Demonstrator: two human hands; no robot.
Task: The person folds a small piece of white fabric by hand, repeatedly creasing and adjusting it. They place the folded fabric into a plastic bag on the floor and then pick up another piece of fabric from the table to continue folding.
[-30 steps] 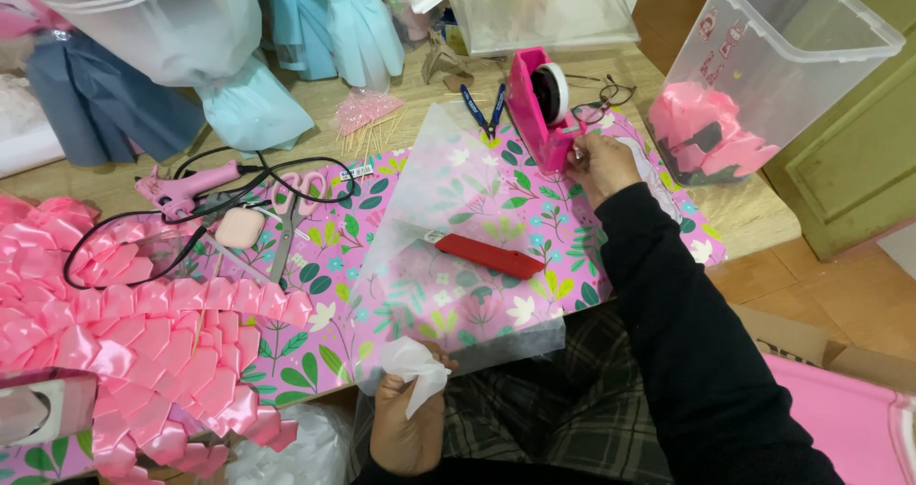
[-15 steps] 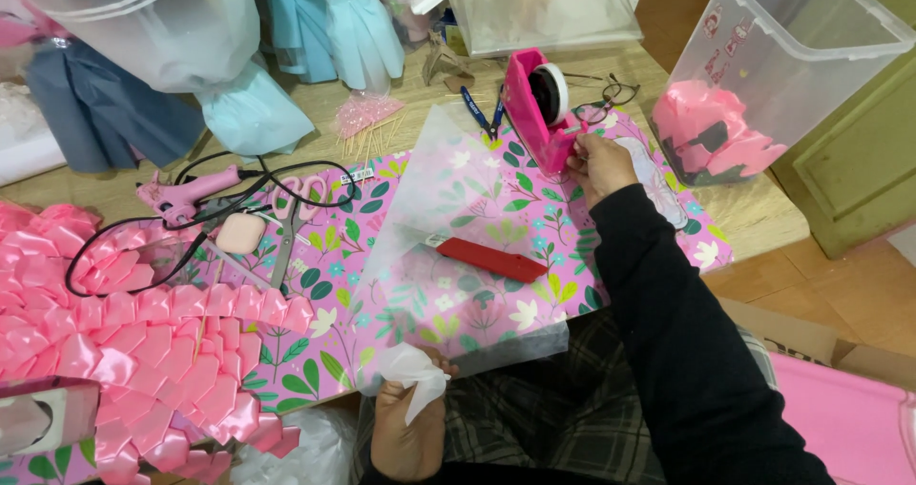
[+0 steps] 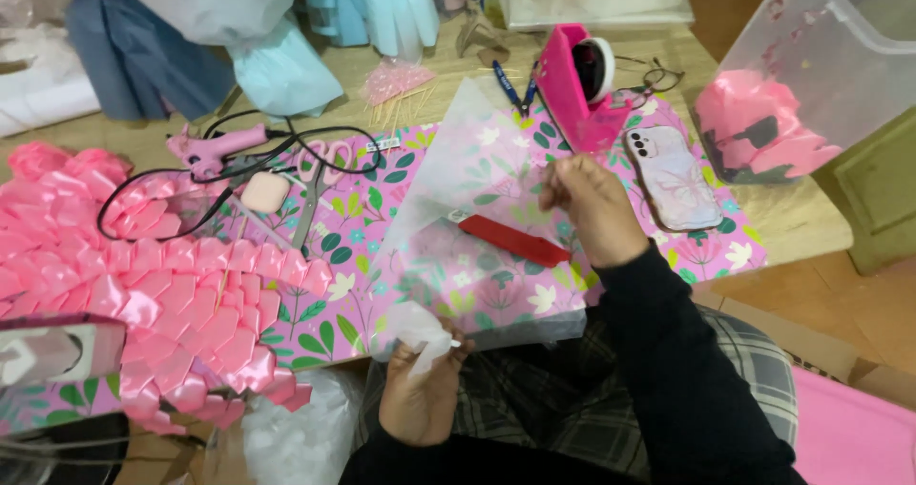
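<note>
The fingers of the left hand (image 3: 420,394) are pinched shut on the gathered near corner of a clear cellophane sheet (image 3: 482,227), bunching it into a small white twist just off the table edge. The right hand (image 3: 593,204) is raised over the sheet with its fingertips pressed together — on what looks like a short bit of tape, though it is too small to be sure — just below the pink tape dispenser (image 3: 582,89).

The sheet lies spread over the flowered pink wrapping paper (image 3: 363,285), with a red flat strip (image 3: 515,242) showing through it. By the look of it, this is the wrapping stage: corner gathered, tape in reach. The next move would call for bringing the two hands together without letting the twist loosen.

A phone in a pale case (image 3: 673,175) sits right of the hand; a folded pink ribbon piece (image 3: 143,294), glue gun (image 3: 219,146) and scissors (image 3: 315,189) lie to the left.
</note>
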